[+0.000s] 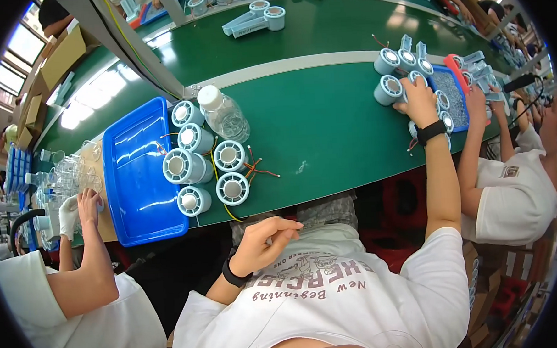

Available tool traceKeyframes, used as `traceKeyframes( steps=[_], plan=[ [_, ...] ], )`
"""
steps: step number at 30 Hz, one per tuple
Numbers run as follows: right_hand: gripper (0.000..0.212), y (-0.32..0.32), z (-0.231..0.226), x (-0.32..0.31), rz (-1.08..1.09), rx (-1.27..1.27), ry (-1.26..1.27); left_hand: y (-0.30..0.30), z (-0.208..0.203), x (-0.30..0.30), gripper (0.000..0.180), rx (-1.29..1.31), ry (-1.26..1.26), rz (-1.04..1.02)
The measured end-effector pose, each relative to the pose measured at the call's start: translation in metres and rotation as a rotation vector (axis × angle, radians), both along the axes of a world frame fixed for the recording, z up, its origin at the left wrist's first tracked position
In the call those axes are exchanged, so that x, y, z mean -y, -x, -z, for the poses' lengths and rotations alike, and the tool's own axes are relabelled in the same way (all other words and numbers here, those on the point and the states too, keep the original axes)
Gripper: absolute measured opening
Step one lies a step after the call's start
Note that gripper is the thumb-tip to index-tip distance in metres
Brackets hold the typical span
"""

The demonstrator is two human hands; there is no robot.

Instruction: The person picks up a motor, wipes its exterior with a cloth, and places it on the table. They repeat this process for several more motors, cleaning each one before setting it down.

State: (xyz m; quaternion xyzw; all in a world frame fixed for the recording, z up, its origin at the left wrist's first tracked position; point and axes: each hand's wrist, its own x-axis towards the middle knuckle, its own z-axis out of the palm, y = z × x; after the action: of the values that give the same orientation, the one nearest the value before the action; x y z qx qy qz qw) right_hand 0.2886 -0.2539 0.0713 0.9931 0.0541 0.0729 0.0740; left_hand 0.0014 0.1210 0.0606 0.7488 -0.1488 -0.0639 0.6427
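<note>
A long green table [326, 118] carried a blue tray [137, 175], a cluster of pale blue cylindrical fan housings [206, 168], a clear plastic bottle [223, 114] and more housings [396, 73] farther right.

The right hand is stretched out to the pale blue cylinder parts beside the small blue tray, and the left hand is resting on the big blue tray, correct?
Not quite. The head view shows the left hand curled near the person's chest, off the big blue tray. The rest holds: the right hand is stretched out to the pale blue cylinder parts beside the small blue tray.
</note>
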Motion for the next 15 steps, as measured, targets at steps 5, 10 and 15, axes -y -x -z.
traceKeyframes(
  steps=[5, 10, 15],
  plan=[
    [0.074, 0.002, -0.001, -0.004, -0.230, -0.015, -0.191, 0.003, -0.002, -0.003, 0.018, -0.020, -0.004, -0.030],
    [0.078, 0.008, -0.002, -0.039, -0.354, 0.052, -0.212, -0.002, -0.002, 0.000, 0.017, -0.056, -0.001, -0.042],
    [0.072, -0.005, -0.012, -0.058, -0.403, -0.148, -0.383, 0.001, -0.001, 0.005, 0.016, -0.034, -0.043, -0.052]
  ],
)
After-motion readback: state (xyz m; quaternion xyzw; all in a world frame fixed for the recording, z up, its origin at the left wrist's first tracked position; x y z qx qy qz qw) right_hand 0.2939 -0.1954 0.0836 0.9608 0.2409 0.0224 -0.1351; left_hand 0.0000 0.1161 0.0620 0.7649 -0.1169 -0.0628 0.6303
